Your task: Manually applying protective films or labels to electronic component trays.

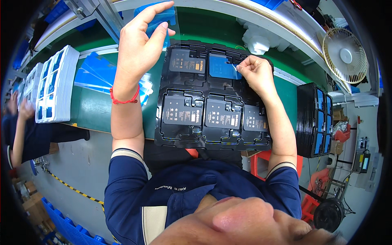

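Note:
A black moulded tray (204, 87) sits before me with flat black printed blocks that look like batteries (179, 110) in its pockets. My right hand (257, 73) pinches the right edge of a blue film (222, 66) lying over the block in the far middle pocket. My right forearm partly covers the tray's right side. My left hand (141, 43), with a red cord at the wrist, is raised beyond the tray's far left corner. Its thumb and fingers are around a clear sheet with blue film (152, 27); the index finger stretches out, and part of the grip is hidden.
Loose blue film sheets (98, 73) lie on the green bench (96, 107) left of the tray. White trays (57, 85) are stacked at the left, black trays (314, 120) at the right. A fan (345, 55) stands far right. Another person's hand (26, 109) shows at the left.

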A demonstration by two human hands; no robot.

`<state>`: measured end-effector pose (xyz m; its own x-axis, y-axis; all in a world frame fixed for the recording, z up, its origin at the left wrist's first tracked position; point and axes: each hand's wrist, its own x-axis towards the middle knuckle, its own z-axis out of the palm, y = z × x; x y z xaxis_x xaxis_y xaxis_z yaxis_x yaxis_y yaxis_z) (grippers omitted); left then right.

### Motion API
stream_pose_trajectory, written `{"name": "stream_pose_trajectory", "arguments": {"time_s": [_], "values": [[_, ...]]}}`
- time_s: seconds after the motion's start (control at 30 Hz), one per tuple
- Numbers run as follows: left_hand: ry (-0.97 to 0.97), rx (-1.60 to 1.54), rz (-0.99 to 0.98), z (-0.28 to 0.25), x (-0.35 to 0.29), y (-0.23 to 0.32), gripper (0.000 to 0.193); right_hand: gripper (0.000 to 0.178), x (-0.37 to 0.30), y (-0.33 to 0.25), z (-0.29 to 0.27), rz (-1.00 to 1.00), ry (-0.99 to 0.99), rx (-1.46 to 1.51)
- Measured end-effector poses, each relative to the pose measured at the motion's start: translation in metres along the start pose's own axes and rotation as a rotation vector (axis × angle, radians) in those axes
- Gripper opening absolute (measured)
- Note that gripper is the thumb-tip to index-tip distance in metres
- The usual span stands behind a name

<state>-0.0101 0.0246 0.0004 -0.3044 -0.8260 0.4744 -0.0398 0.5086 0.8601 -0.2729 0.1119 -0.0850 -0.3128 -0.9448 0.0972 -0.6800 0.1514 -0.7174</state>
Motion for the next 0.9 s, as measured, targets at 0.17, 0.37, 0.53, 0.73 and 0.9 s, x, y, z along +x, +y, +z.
{"name": "stream_pose_trajectory", "arguments": {"time_s": [0.17, 0.37, 0.53, 0.73, 0.9], "values": [[0.026, -0.074, 0.007, 0.011, 0.012, -0.018, 0.037, 0.013, -0.007, -0.017, 0.002, -0.045, 0.041, -0.148], [-0.166, -0.012, 0.145, 0.008, 0.001, -0.033, 0.050, 0.035, -0.016, -0.031, -0.006, -0.270, 0.294, -0.406], [-0.294, -0.159, 0.140, 0.033, -0.009, -0.035, 0.063, 0.043, -0.014, -0.057, -0.009, -0.418, 0.192, 0.086], [-0.283, 0.029, 0.411, 0.039, -0.011, -0.029, 0.070, 0.053, -0.003, -0.098, -0.003, -0.726, 0.129, 0.029], [-0.455, -0.147, 0.155, 0.031, -0.010, -0.025, 0.079, 0.025, 0.012, -0.079, 0.018, -0.521, 0.062, 0.427]]}}
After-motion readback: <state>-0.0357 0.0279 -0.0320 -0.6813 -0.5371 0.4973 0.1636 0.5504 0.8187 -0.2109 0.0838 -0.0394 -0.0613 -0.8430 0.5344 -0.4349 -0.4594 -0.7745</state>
